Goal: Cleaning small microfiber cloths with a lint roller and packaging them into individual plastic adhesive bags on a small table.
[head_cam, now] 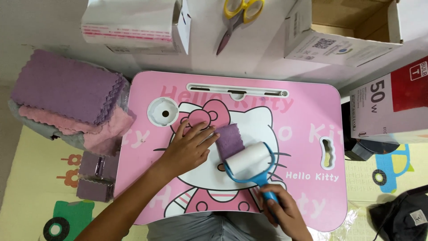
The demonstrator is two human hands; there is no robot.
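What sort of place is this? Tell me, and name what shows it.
Probably a home floor used for small packing work. A pink cartoon lap desk stands on a children's play mat. Beside it are stacked cloths and open cardboard boxes. The right hand rolls a lint roller over a purple cloth.

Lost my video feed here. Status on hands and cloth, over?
Left hand flat, pinning purple cloth on pink lap table. Right hand grips blue lint roller, roller on cloth. Nothing in the way.

yellow scissors [240, 17], cardboard boxes [345, 31] (open), cloth stack [67, 89]
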